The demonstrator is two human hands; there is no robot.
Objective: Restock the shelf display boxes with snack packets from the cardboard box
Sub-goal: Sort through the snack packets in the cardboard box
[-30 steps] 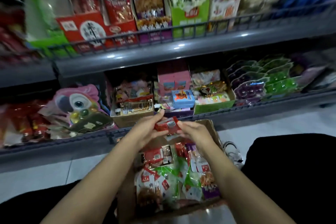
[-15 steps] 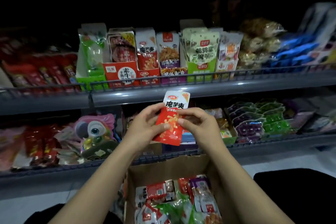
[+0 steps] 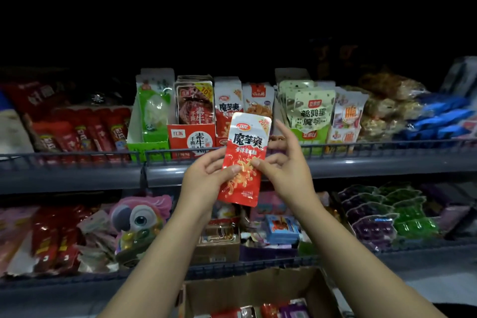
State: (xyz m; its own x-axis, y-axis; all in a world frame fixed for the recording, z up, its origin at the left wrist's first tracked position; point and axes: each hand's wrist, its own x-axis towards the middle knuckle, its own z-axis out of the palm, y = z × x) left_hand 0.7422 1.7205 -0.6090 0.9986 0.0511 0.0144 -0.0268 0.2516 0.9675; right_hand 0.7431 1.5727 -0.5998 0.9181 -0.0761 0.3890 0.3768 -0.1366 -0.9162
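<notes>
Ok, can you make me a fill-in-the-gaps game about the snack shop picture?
1. Both hands hold up a white and ____ packet.
2. The left hand and right hand pinch it with their ____.
3. The open cardboard box sits ____ the hands.
4. The matching packets stand on the ____ shelf.

Missing words: red; thumbs; below; upper

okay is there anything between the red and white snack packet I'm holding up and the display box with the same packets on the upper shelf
Nothing visible blocks it. The left hand and right hand hold the red-and-white foil snack packet in front of the matching packets' display box. Only the shelf's low wire rail runs across, below the box's open top.
</notes>
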